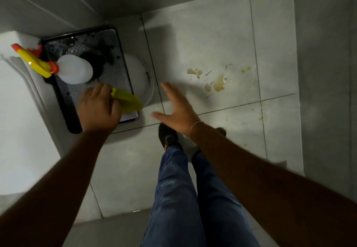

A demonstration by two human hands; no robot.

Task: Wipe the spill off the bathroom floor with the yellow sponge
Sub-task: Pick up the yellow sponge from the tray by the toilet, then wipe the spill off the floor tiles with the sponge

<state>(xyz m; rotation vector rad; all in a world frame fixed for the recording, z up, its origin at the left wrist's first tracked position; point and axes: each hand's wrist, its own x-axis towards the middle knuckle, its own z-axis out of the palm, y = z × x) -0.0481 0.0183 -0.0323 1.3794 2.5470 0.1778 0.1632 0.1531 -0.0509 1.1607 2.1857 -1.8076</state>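
Note:
A yellowish spill with scattered drops and thin dark strands lies on the pale tiled bathroom floor. My left hand grips the yellow sponge over the near end of a dark tray. My right hand hovers flat with fingers spread, holding nothing, left of the spill and apart from it.
On the tray lies a white spray bottle with a yellow and orange trigger. A white round object sits under the tray's right side. My legs in blue jeans and dark shoes stand below. Walls close in at the top and right.

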